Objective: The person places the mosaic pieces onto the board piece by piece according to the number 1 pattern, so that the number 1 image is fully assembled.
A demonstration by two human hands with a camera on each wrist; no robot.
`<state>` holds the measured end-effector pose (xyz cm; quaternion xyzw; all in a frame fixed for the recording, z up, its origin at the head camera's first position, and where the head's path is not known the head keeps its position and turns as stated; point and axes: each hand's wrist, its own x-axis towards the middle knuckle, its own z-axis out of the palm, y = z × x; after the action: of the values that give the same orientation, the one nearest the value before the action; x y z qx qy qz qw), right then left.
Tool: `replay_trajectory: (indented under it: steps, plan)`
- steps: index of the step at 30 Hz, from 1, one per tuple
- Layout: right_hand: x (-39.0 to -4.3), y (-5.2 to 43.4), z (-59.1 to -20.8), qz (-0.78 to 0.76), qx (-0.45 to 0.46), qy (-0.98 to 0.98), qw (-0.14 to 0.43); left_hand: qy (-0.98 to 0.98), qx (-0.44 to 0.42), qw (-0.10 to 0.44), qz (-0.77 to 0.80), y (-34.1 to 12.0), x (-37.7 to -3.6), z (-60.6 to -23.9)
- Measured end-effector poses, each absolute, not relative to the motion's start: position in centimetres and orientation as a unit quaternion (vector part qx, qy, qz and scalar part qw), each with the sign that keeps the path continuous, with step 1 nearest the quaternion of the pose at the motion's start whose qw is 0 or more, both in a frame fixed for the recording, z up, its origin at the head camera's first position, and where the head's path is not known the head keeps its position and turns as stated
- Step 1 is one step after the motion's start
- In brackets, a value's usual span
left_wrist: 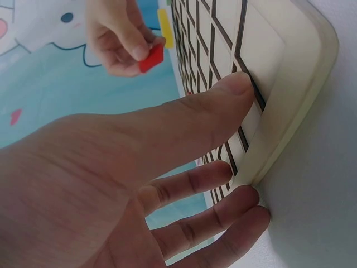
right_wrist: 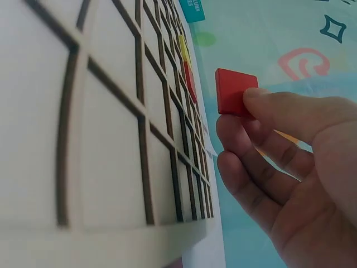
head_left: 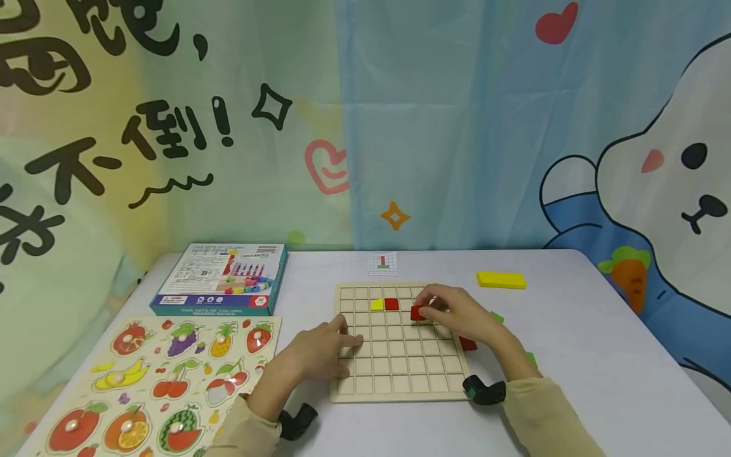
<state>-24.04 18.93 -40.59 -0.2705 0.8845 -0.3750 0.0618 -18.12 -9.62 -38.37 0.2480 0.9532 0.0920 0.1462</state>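
A wooden grid board (head_left: 400, 384) lies on the table. In its back rows sit a yellow tile (head_left: 377, 304) and a red tile (head_left: 391, 304). My right hand (head_left: 457, 311) pinches another red square tile (right_wrist: 235, 92) between thumb and fingers, over the board's back right part. Along the board's left edge rests my left hand (head_left: 316, 349), its thumb (left_wrist: 223, 97) on the grid and its other fingers extended at the rim. Beside the board's right edge, partly behind my right arm, lie a red piece (head_left: 467, 343) and green pieces (head_left: 532, 359).
A small card (head_left: 382, 263) with a printed grid pattern lies behind the board. To the back right is a yellow block (head_left: 501, 280). On the left are a boxed set (head_left: 219, 279) and a fruit picture board (head_left: 143, 346). A printed curtain (head_left: 422, 127) hangs behind the table.
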Motion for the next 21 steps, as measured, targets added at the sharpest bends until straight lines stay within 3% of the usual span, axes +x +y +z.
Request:
replay_trajectory:
  steps: [21]
  plan:
    - [-25.2,15.6,-41.1,-0.364,-0.274,0.887,0.078,0.954,0.243,0.148,0.094,-9.5,-18.0,-38.1]
